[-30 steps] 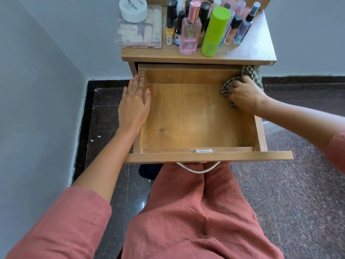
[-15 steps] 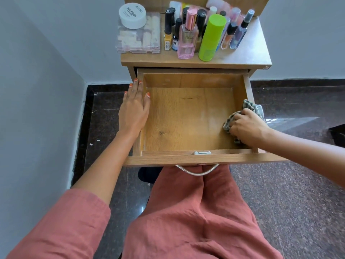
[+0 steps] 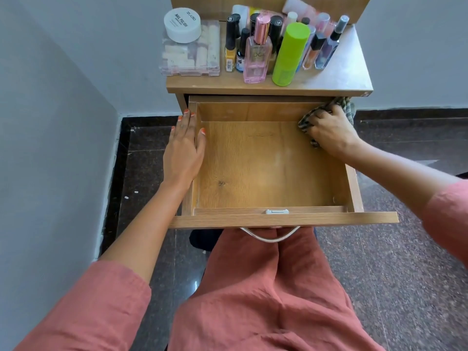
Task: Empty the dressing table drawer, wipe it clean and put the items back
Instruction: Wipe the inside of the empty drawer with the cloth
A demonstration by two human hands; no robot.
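Wooden drawer (image 3: 266, 168) at frame centre sits open and bare. The right hand (image 3: 331, 130) grips a checked cloth (image 3: 305, 121) against its upper-right wall, and the left hand (image 3: 183, 150) lies flat on the left rim. Wiping seems underway; next, the bottles (image 3: 257, 54) on the table (image 3: 342, 77) go back.

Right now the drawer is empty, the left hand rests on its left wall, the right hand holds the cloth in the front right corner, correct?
Not the front: the head view shows the right hand holding the cloth in the back right corner of the drawer. The rest is right: empty drawer, left hand on its left wall.
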